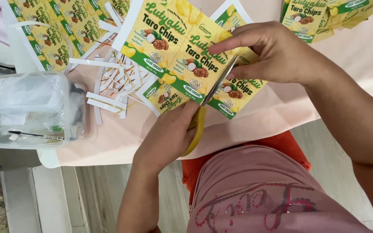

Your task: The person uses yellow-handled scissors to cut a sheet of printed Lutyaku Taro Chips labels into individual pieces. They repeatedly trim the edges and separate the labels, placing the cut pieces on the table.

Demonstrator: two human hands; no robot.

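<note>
left hand (169, 133): it is closed around the yellow handles of the scissors (210, 101), so that the blades can be worked from below the sheet.
scissors: the blades are held half open and are pointed up and away from the body, along the border between two printed labels; the metal is laid against the paper at the cut line.
right hand (268, 54): the label sheet (186, 56) is pinched between thumb and fingers just beside the blades, probably so that the paper is kept flat and tight where it is cut.
label sheet: it is held above the near edge of the pink table (368, 51), partly over the lap, so the scissors have free room under it.
paper strips (113, 82): white trimmed strips are left in a loose heap on the table, left of the sheet, out of the way.
cut labels (320, 15): a small pile is put at the far right.
plastic box (31, 110): a clear box with plastic bags is placed at the left table corner.
</note>
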